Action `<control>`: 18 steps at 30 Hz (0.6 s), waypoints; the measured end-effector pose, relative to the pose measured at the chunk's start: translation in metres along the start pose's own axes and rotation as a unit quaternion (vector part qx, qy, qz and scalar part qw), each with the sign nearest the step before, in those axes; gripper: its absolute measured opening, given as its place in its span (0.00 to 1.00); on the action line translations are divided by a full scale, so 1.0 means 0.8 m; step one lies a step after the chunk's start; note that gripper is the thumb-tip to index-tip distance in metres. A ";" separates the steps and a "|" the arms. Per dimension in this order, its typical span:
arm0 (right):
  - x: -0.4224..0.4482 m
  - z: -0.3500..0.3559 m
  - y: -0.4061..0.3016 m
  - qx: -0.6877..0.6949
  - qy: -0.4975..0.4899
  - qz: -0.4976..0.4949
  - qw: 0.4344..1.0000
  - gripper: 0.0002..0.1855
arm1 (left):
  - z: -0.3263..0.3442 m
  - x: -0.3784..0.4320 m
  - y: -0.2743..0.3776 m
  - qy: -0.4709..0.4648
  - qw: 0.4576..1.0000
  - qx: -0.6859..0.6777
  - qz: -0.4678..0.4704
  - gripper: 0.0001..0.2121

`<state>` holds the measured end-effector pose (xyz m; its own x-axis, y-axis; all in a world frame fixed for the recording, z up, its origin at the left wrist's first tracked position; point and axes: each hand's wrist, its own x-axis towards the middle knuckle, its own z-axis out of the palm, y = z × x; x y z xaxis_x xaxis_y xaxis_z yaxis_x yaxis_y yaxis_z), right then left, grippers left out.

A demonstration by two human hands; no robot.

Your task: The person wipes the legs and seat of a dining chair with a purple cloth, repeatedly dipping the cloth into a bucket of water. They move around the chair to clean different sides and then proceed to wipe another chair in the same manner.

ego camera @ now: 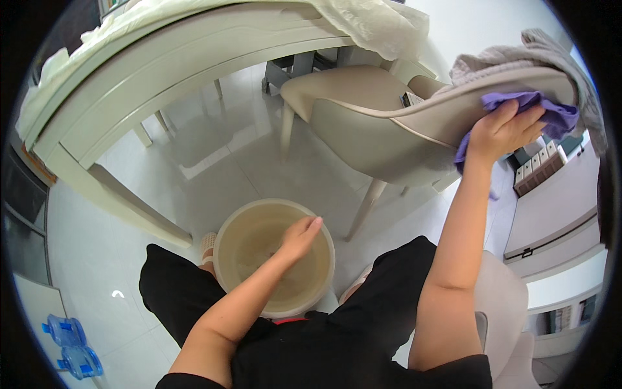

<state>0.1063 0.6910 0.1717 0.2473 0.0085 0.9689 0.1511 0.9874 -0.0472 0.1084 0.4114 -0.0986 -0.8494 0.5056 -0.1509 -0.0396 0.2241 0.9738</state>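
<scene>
My right hand (508, 127) presses a purple cloth (559, 119) against the upper backrest of a beige upholstered chair (384, 138). Parts of the cloth hang out on both sides of the fingers. A grey waffle-textured fabric (500, 62) is draped over the top of that backrest. Over a round cream bucket (224, 262) on the floor between my feet, my left hand (300, 238) hovers with its thumb side showing. Nothing can be seen in it, and its fingers are partly hidden. Cloudy water (291, 291) appears to lie in the bucket.
A cream table (194, 73) with a pale cover (379, 29) stands ahead, its leg (141, 204) left of the bucket. A small boxed item (412, 99) lies on the chair seat. Another chair (500, 301) is at my right; blue water jugs (80, 362) stand far left.
</scene>
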 end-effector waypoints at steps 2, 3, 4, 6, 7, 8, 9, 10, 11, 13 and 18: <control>-0.027 0.001 -0.015 -0.014 -0.052 -0.092 0.994 0.26 | 0.018 0.007 -0.009 -0.009 0.999 -0.030 0.005 0.23; -0.048 0.005 -0.020 -0.019 -0.078 -0.136 0.987 0.23 | 0.025 0.009 -0.017 -0.025 0.998 -0.050 -0.010 0.23; -0.067 0.003 -0.028 -0.032 -0.121 -0.168 0.978 0.21 | 0.031 0.008 -0.024 -0.044 0.996 -0.068 -0.023 0.23; -0.105 0.000 -0.047 -0.071 -0.194 -0.217 0.954 0.17 | 0.040 0.011 -0.033 -0.062 0.994 -0.085 -0.027 0.22; -0.118 -0.001 -0.055 -0.098 -0.220 -0.235 0.942 0.16 | 0.042 0.014 -0.034 -0.060 0.995 -0.081 -0.015 0.22; -0.126 -0.001 -0.059 -0.088 -0.246 -0.253 0.932 0.15 | 0.044 0.015 -0.034 -0.057 0.995 -0.078 -0.003 0.22; -0.131 0.000 -0.063 -0.075 -0.270 -0.271 0.921 0.15 | 0.043 0.018 -0.029 -0.067 0.994 -0.086 -0.005 0.22; -0.136 0.000 -0.064 -0.061 -0.293 -0.288 0.910 0.14 | 0.042 0.020 -0.024 -0.076 0.993 -0.094 -0.008 0.21; -0.143 -0.001 -0.064 -0.049 -0.316 -0.303 0.898 0.15 | 0.041 0.021 -0.019 -0.085 0.991 -0.102 -0.010 0.21; -0.151 0.002 -0.071 -0.026 -0.352 -0.333 0.874 0.16 | 0.040 0.026 -0.019 -0.086 0.991 -0.104 -0.010 0.21; -0.154 0.011 -0.089 0.179 -0.436 -0.361 0.805 0.09 | 0.031 0.016 -0.008 -0.026 0.987 -0.156 0.025 0.22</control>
<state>0.0568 0.6212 0.0579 -0.5702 -0.6344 0.5219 -0.3695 0.7655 0.5268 0.1106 0.4372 -0.1108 -0.8267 0.5533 -0.1026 -0.1657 -0.0652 0.9840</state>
